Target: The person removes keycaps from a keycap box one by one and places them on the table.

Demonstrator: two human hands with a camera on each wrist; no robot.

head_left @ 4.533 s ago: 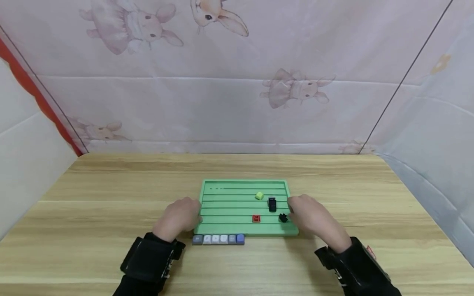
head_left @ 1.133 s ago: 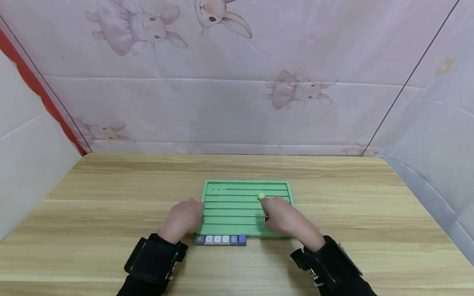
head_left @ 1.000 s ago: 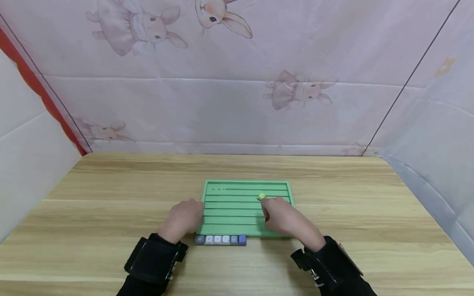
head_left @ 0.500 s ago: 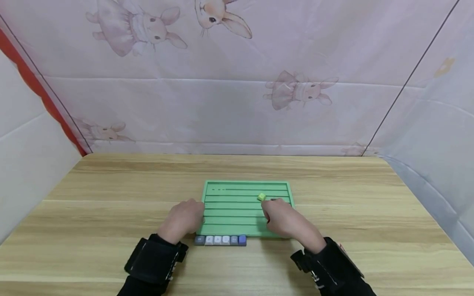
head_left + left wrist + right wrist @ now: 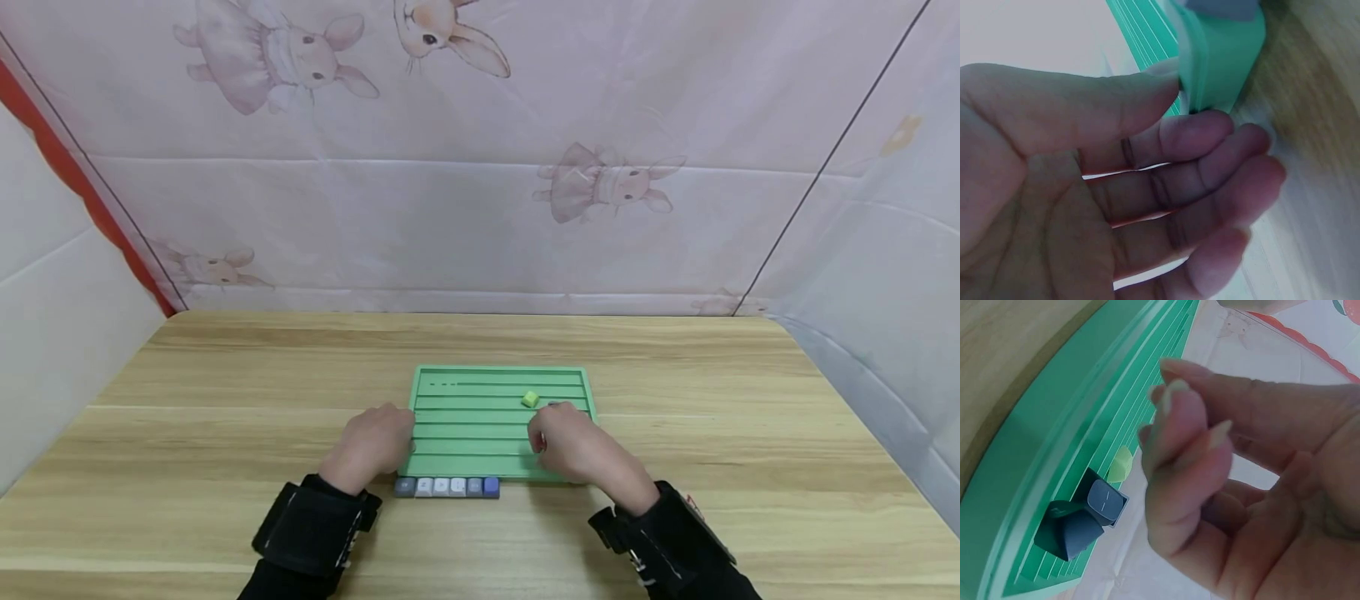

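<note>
A pale green ridged tray lies on the table. My left hand holds its left edge; in the left wrist view the thumb lies against the tray wall, with the curled fingers beside its corner. My right hand is over the tray's right half, fingers curled with the tips together. They pinch the red keycap, now almost wholly hidden by the fingers. A lime keycap sits on the tray just beyond this hand. Dark keycaps on the tray show beside it in the right wrist view.
A row of several grey, white and blue keycaps lines the tray's front edge on the wooden table. Behind the table hangs a pale curtain with rabbit prints.
My right hand has moved left from the tray's right edge to where the red keycap lay, and closed on it. Lately it shifts only slightly. The left hand stays at the tray's edge.
</note>
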